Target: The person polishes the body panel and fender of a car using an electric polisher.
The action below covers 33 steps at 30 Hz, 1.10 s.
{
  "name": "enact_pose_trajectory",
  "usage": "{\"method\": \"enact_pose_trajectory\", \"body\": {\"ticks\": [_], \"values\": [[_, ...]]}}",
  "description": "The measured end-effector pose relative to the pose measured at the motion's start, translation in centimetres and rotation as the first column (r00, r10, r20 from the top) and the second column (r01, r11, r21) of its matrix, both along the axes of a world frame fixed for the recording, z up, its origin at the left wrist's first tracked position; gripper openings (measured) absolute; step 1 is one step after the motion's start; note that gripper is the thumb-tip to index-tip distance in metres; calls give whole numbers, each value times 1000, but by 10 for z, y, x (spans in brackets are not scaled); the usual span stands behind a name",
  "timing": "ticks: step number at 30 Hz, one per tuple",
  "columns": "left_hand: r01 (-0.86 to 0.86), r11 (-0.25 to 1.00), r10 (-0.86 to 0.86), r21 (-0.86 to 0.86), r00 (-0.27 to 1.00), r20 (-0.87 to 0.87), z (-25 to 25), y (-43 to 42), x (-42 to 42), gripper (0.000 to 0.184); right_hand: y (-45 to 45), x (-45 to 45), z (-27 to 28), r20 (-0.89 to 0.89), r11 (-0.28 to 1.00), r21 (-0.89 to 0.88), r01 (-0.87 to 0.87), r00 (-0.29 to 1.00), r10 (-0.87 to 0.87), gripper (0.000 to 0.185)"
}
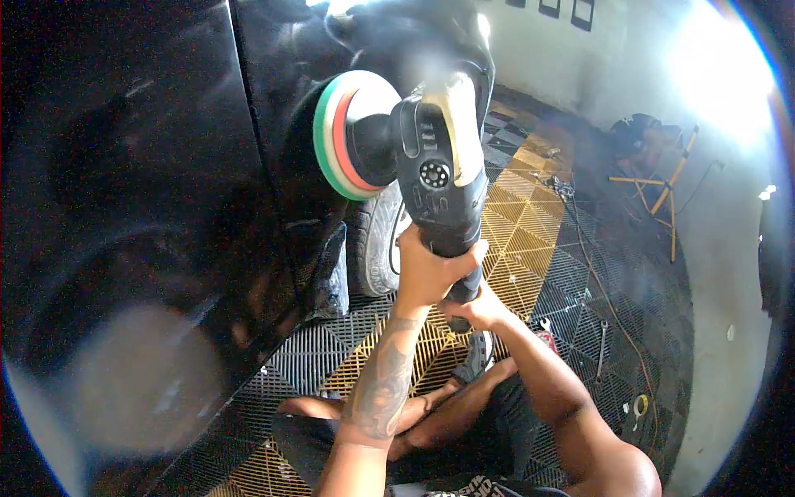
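A black and cream car polisher (443,199) is held upright in front of me, its head at the top. My left hand (426,269) wraps round the handle just below the body. Lower down, my right hand (482,309) is closed round the handle's end. The green, white and orange polishing pad (335,137) faces left toward the dark glossy car panel (166,182); whether it touches the panel I cannot tell. Behind the polisher, a car tyre (377,248) shows in part.
Yellow and black grid tiles (517,207) cover the floor. At the right lie a cable (609,294), a wrench (602,344) and a roll of tape (640,404). A yellow stand (662,195) with a bright lamp (720,70) above it is by the pale wall (613,66). My crossed legs are below.
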<state>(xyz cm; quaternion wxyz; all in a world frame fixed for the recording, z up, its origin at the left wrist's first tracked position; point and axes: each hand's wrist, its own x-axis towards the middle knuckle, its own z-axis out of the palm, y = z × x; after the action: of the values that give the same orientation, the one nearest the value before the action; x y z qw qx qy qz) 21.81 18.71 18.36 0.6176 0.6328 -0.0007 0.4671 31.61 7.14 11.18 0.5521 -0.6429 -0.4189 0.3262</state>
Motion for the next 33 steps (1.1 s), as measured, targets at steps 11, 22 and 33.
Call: {"method": "enact_pose_trajectory", "body": {"ticks": [11,22,33], "values": [[57,998,-57,-7,996,66,49,-5,78,30,-22,67,62,148,990,-56,132,981,-123,33],[14,997,-6,-79,996,93,55,-22,74,28,-37,64,85,263,989,-130,73,964,-36,26],[55,997,-53,-54,997,51,69,-12,108,28,-32,87,87,5,1000,-9,11,1000,-11,14]]}}
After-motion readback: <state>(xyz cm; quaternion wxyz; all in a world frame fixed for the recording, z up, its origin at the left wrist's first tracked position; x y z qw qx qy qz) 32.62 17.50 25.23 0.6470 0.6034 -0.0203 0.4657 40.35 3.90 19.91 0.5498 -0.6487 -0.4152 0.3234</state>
